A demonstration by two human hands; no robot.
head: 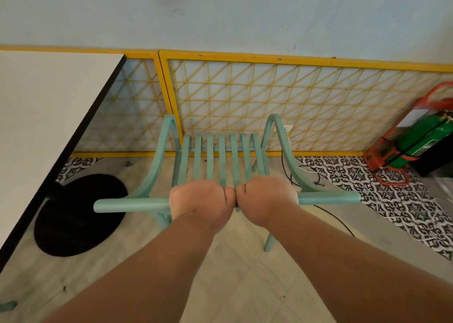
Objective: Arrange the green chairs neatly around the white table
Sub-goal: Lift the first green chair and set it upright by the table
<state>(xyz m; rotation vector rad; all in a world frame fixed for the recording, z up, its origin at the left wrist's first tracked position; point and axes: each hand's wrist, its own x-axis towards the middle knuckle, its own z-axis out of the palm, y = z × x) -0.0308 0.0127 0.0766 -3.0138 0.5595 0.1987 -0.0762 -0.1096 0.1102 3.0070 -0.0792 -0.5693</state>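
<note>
Left of the left grip [199,200], the bench [49,126] stands. This and the right grip [267,200] clasp the chair [221,158], not yet tucked in.

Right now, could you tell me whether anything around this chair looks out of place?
Yes. The green chair, held at its top rail by the left hand and right hand, faces the yellow lattice panel instead of the white table to its left. Loose cables also trail on the floor by its right side.
</note>
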